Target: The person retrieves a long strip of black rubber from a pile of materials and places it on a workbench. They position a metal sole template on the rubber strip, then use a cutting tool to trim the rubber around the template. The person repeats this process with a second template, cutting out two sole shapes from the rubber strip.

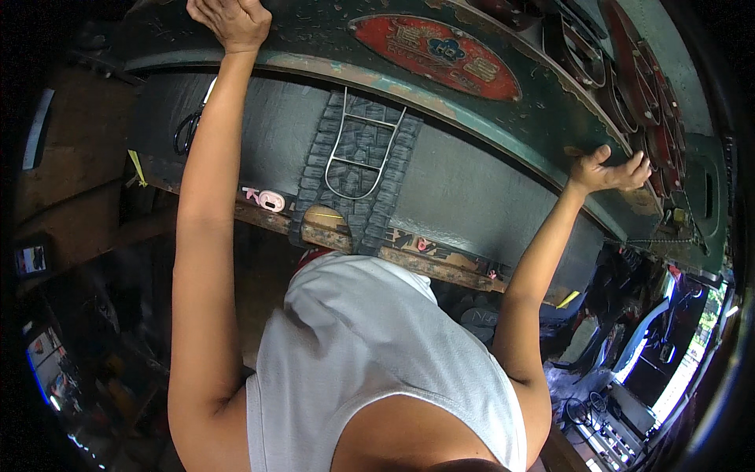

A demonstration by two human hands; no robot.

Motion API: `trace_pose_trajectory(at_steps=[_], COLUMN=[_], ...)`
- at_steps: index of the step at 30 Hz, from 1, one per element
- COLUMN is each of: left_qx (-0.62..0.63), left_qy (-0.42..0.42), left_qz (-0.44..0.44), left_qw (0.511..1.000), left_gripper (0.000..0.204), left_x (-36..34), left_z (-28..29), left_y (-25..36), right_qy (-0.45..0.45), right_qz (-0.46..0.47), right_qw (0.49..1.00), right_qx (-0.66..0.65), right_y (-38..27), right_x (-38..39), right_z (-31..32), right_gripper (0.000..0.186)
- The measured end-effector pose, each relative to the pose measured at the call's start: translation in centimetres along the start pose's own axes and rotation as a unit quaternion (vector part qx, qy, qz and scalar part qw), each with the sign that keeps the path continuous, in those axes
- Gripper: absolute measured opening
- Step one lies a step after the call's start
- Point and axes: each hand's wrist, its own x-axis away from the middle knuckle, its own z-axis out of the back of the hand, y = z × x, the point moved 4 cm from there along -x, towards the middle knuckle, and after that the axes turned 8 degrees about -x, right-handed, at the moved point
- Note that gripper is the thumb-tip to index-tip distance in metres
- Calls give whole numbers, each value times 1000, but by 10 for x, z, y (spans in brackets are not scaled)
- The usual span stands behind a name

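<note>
A large green machine beam (307,39) with a red oval emblem (436,57) stretches across in front of me. My left hand (233,22) is at the beam's left part, fingers curled and closed; what they grip, if anything, is hidden. Toward the beam's right end, my right hand (607,170) is open with its fingers apart. Below the beam, a black sheet (480,181) lies on the work surface. A black textured, treaded piece (314,165) sits at its middle. On this piece rests a U-shaped metal cutting die (336,161) with crossbars.
Black-handled scissors (185,132) lie beside my left forearm. A pink-and-white oval object (271,201) is near the worn wooden front edge (448,271). Several red and metal strip dies (641,102) are on the beam's far right side. Cluttered equipment (613,425) stands at lower right.
</note>
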Motion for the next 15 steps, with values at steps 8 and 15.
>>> trace_pose_trajectory(at_steps=[8, 15], left_qx=[2, 7], left_qy=[21, 21], left_qz=[-6, 2], left_qw=[1000, 1000], left_gripper=[47, 48], left_x=[3, 11], left_z=[5, 9], left_y=[-2, -3], right_qy=[38, 47], right_qz=[-5, -1], right_qw=[999, 999], right_qx=[-5, -18], right_y=[-7, -10], right_x=[2, 7], right_z=[3, 5], right_gripper=[64, 51])
